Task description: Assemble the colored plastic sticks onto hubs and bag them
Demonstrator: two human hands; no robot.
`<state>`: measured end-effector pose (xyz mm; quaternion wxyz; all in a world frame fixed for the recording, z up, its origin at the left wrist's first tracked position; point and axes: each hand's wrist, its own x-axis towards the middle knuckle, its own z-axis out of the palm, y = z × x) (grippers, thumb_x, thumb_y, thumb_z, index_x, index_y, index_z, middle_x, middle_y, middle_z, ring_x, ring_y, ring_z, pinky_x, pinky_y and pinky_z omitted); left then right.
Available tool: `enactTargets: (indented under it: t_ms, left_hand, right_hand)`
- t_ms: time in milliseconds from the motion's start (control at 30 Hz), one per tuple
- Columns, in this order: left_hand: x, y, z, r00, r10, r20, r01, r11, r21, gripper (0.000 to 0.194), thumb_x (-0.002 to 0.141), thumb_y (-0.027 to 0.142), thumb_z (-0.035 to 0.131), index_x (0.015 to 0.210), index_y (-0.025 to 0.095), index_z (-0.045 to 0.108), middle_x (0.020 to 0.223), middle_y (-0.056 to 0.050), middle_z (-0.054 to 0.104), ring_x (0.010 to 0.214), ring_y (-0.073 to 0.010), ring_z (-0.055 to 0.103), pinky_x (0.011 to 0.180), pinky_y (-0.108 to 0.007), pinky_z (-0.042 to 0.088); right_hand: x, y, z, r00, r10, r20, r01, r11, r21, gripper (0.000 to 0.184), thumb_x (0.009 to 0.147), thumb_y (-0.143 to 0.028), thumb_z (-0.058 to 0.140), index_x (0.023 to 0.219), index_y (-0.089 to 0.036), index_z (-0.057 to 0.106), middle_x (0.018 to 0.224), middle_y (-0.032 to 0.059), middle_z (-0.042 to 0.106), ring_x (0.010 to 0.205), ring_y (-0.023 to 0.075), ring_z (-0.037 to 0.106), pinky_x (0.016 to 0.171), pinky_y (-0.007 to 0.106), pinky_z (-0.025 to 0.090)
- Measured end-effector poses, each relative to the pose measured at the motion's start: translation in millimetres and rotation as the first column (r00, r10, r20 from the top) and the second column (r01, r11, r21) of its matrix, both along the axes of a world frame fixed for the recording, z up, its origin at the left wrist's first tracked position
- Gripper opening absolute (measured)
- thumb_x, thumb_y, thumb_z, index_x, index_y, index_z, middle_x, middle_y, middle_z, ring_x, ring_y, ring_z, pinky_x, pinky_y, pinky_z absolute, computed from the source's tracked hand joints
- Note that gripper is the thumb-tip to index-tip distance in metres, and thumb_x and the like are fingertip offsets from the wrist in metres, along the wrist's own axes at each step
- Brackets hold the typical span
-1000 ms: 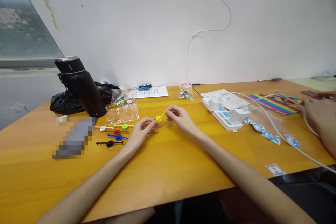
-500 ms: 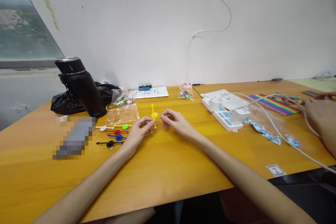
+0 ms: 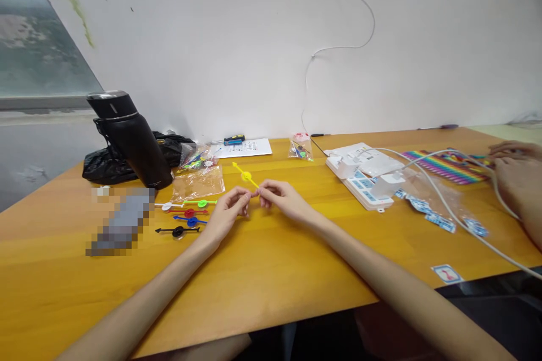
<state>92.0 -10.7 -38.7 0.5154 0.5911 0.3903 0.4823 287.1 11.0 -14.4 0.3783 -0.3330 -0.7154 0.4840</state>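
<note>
A yellow spinner arrow [image 3: 246,176] is pinched by its tail in the fingertips of my right hand [image 3: 280,198], tilted with its point up and to the left. Close against those fingertips is my left hand [image 3: 231,207], thumb and fingers closed; what they hold, if anything, is hidden. Left of my left hand several spinner arrows lie in a loose column: white [image 3: 167,206], green [image 3: 202,203], red [image 3: 189,212], blue [image 3: 192,221] and black [image 3: 178,231].
A black bottle [image 3: 135,141] and a pixelated flat object [image 3: 122,223] are at left. Behind my hands lie a clear plastic bag [image 3: 199,182] and a paper sheet [image 3: 248,149]. A power strip [image 3: 368,194] with white cables stands right. Another person's hand [image 3: 519,180] works by rainbow-coloured sticks [image 3: 449,166].
The yellow spinner arrow has gone from upright at my left fingertips to leaning left, its tail now in my right fingers. My hands have come together.
</note>
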Motion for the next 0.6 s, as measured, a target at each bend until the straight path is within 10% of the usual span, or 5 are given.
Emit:
enactTargets:
  t_ms: [600]
  left_hand:
    - [2, -6, -0.6, 0.959, -0.131, -0.25, 0.16, 0.982, 0.1, 0.028, 0.097, 0.044, 0.053, 0.092, 0.019, 0.064, 0.074, 0.0, 0.06, 0.072, -0.0176, 0.056, 0.071, -0.027, 0.041]
  right_hand:
    - [7, 12, 1.3, 0.994, -0.061, -0.09, 0.062, 0.998, 0.008, 0.04, 0.092, -0.056, 0.059, 0.098, -0.017, 0.066, 0.075, 0.0002, 0.06, 0.069, 0.0132, 0.056, 0.07, 0.027, 0.047]
